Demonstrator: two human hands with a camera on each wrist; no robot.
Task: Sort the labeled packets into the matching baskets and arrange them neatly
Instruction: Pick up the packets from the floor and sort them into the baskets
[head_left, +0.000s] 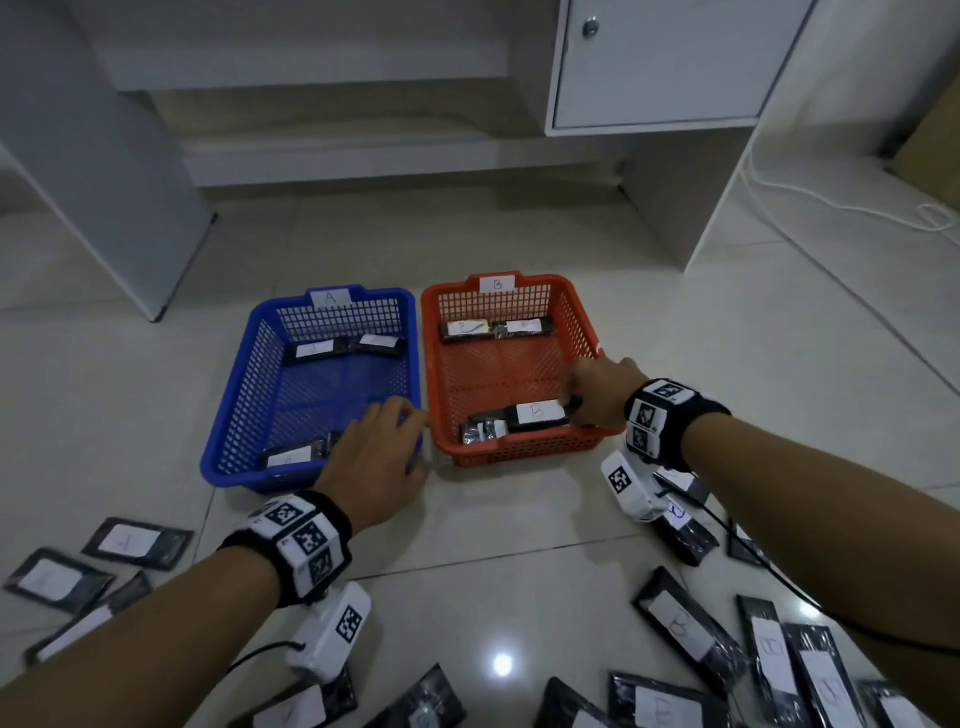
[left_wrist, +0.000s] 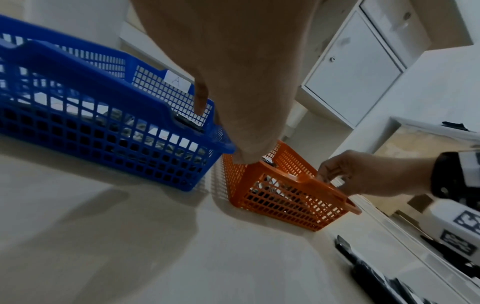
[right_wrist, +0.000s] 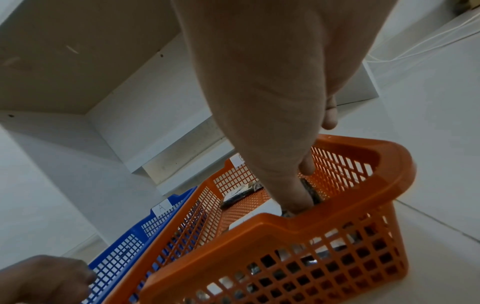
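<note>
A blue basket (head_left: 239, 405) labeled A and an orange basket (head_left: 519, 449) labeled B stand side by side on the floor. My right hand (head_left: 576, 395) reaches into the orange basket's near right corner and pinches the dark end of a packet labeled B (head_left: 537, 413), which lies beside another packet (head_left: 483, 431). My left hand (head_left: 395, 421) is over the blue basket's near right corner, its fingers (left_wrist: 201, 102) straight and pointing down onto a packet (head_left: 291, 454) at the front. Each basket also holds two packets at its far end (head_left: 314, 349) (head_left: 467, 330).
Loose black packets with white labels lie on the tiled floor at the near left (head_left: 135, 543) and near right (head_left: 691, 634). A white cabinet (head_left: 660, 62) and a desk panel (head_left: 104, 156) stand behind the baskets. A white cable (head_left: 831, 202) runs along the far right floor.
</note>
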